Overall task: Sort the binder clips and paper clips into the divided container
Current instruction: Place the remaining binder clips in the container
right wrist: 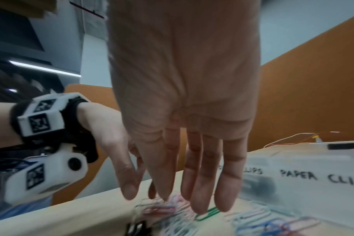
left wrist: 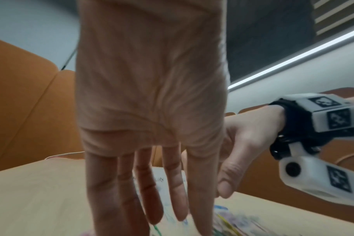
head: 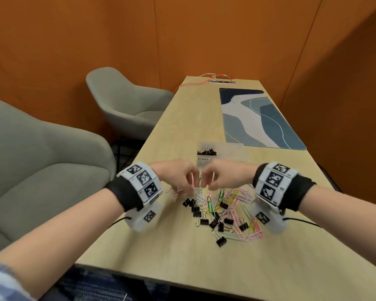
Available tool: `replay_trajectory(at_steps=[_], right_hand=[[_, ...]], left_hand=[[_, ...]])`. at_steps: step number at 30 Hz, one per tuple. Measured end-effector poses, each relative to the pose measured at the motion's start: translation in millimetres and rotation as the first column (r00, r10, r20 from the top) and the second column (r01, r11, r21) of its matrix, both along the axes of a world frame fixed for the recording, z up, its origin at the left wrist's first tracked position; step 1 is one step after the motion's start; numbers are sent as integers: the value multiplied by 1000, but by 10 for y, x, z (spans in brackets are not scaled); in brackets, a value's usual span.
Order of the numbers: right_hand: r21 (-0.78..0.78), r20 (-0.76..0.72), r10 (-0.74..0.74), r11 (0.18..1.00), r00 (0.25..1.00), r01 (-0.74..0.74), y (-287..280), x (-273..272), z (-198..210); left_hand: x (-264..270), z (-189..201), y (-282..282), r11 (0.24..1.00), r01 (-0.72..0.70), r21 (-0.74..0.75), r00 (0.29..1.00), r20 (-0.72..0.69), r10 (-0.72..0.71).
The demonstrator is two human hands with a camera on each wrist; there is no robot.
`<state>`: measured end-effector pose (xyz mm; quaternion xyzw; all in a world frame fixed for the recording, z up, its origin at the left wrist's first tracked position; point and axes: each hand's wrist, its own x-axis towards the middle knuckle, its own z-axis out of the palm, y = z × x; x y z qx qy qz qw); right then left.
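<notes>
Fingertips of left hand [head: 178, 177] pinching pink paper clip [head: 193, 181], hanging above pile; right hand [head: 220, 178] pinching another pink clip [head: 213, 175], details blurring. Mixed pile [head: 224, 210] of coloured paper clips and black binder clips lying on table [head: 182, 257] just under hands. Divided container [head: 220, 152] sitting beyond hands, binder clips [head: 206, 151] in left compartment. Patterned mat [head: 258, 118] lying farther back

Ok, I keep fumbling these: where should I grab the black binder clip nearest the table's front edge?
Probably pinch the binder clip by its black body, from above, across its sides. It lies at the near edge of the pile, wire handles pointing toward the pile, leaving its near side free.
</notes>
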<state>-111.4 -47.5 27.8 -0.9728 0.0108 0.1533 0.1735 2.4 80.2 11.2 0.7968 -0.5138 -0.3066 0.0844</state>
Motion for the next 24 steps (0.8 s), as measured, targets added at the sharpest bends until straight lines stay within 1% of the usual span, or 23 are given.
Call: replay_trajectory(at_steps=[2,4,6,8,11,14,17,20,24], right_hand=[[9,-37,37,999,999,-37,108,-115,-57],[-10,-45,50,999,998,-50,210,-202,-121],[-76,-27,70,994,997,-72,288,-265,-200],[-160,-11,88,983,996,-88,302,-302,-262],[-239,-12,3,971,1000,-6,157,-361,-265],[-190,3,-76,979,997,75,-30,-433,-278],[-109,42,-97,989,994,101,-66,-503,-341],[-146,109,-53,987,993,69,-40,-494,-410],[-164,116,-50,984,992,69,-75,-443,-452]], left_hand=[[-111,-97,78,998,48,51,999,2,-48],[-198,-185,115,996,89,30,996,6,-89],[-243,-230,111,991,132,6,987,91,-132],[-262,-238,91,991,132,1,976,173,-130],[-243,-254,77,996,87,3,978,190,-86],[-210,-280,90,998,64,-10,983,173,-62],[-210,-282,83,998,65,-20,982,181,-60],[-216,-273,73,998,66,-12,981,186,-63],[-185,-259,103,997,26,-66,990,142,-17]])
